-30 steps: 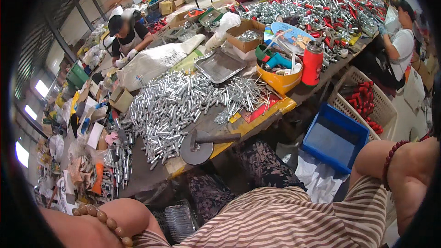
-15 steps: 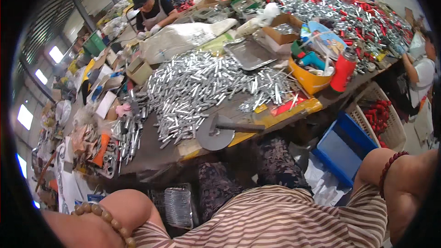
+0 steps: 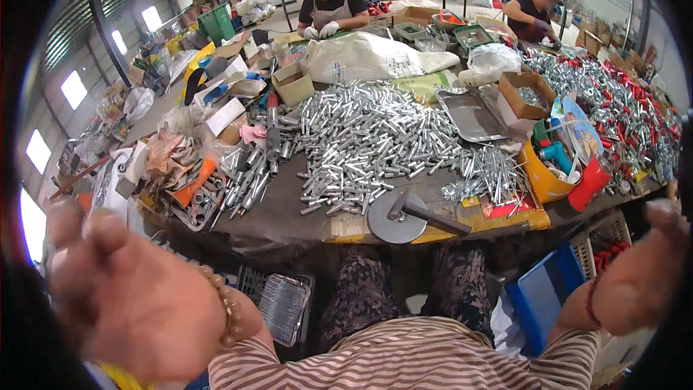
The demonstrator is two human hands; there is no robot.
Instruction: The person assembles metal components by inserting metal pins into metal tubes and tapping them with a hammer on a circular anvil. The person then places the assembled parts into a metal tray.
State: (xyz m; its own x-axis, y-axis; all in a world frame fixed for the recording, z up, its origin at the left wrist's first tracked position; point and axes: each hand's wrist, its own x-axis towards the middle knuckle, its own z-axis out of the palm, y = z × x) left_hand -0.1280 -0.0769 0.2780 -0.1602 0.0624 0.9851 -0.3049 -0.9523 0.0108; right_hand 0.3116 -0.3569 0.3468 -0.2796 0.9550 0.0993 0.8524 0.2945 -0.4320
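My left hand (image 3: 108,289) is raised at the lower left, blurred, fingers apart and nothing in it; a wooden bead bracelet (image 3: 227,307) circles its wrist. My right hand (image 3: 668,220) is lifted at the right edge, blurred, with a red bracelet (image 3: 592,300) on the wrist; its fingers are not clear. Both hands hang in the air, away from the table. In front of me lies a big pile of short silver metal tubes (image 3: 368,137). At the table's near edge a hammer (image 3: 426,213) rests on a round metal disc (image 3: 393,227).
A yellow bucket (image 3: 541,177) of tools, a red bottle (image 3: 588,184), a metal tray (image 3: 473,112) and a cardboard box (image 3: 523,94) stand to the right. A blue crate (image 3: 541,296) sits by my right knee. Two people (image 3: 328,3) (image 3: 534,11) work across the table.
Both my hands have risen from my knees into the air. The view has swung left, so the tube pile now sits straight ahead.
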